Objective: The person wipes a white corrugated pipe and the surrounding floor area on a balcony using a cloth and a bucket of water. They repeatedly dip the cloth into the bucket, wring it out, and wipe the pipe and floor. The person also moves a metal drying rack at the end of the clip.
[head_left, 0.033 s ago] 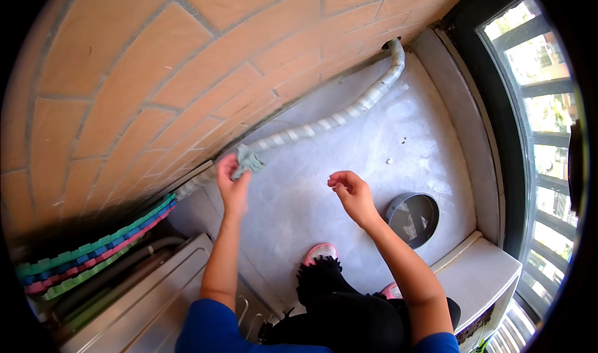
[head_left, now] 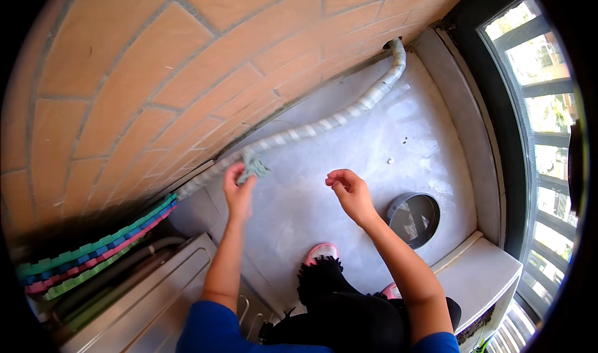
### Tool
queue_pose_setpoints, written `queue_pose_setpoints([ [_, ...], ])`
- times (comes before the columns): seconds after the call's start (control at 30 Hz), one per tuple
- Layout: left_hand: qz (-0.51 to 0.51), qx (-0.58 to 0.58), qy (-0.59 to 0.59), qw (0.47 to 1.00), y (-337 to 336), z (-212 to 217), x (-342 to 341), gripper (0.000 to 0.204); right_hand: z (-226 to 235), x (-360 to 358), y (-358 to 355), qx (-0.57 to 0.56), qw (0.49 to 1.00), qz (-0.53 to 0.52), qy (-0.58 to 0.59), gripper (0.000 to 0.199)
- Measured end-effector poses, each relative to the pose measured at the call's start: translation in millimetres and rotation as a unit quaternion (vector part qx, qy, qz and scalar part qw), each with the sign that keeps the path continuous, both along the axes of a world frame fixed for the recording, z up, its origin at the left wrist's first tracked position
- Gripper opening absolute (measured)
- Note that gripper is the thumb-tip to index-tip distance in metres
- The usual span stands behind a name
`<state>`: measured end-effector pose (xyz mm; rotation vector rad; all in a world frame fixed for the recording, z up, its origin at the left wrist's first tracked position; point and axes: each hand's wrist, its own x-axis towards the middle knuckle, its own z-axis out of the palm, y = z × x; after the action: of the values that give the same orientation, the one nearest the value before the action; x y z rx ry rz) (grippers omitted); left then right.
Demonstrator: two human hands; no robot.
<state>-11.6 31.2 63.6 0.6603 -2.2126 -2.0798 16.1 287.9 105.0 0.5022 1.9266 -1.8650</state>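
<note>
Bunched in my left hand (head_left: 238, 188) is a grey-green cloth (head_left: 254, 168), pinched between thumb and fingers; its loose end hangs out toward the right. This hand is slightly blurred. Just beyond it a pale hose wrapped in spiral tape (head_left: 311, 128) runs along the foot of the wall, and the cloth appears in front of it; whether they touch I cannot tell. My right hand (head_left: 350, 192) hovers over the floor with its fingers curled in toward the thumb, and nothing shows in it. Beside that hand, to the right, stands a round grey basin (head_left: 413, 219) with water in it.
An orange tiled wall (head_left: 187, 60) rises along the left. Coloured foam mats (head_left: 99, 253) stand beside a metal appliance (head_left: 143, 303) at lower left. A white bench-like stand (head_left: 483, 266) and a dark slatted door (head_left: 542, 91) lie to the right. My pink shoe (head_left: 322, 251) rests on the grey floor.
My left hand has shifted slightly right and toward me with the cloth, away from the wall. The right hand is nearly still.
</note>
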Motion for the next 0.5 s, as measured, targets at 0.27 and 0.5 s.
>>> queue_pose_setpoints([
  [0.27,0.162,-0.219,0.118,0.955,-13.1,-97.0,31.6,0.019,-6.7,9.4,-20.4,-0.093,0.994,0.014,-0.050,0.016],
  [0.5,-0.027,-0.538,0.123,0.834,-11.4,-47.1,28.0,0.032,-23.9,41.9,11.2,-0.071,0.993,-0.018,-0.095,0.016],
])
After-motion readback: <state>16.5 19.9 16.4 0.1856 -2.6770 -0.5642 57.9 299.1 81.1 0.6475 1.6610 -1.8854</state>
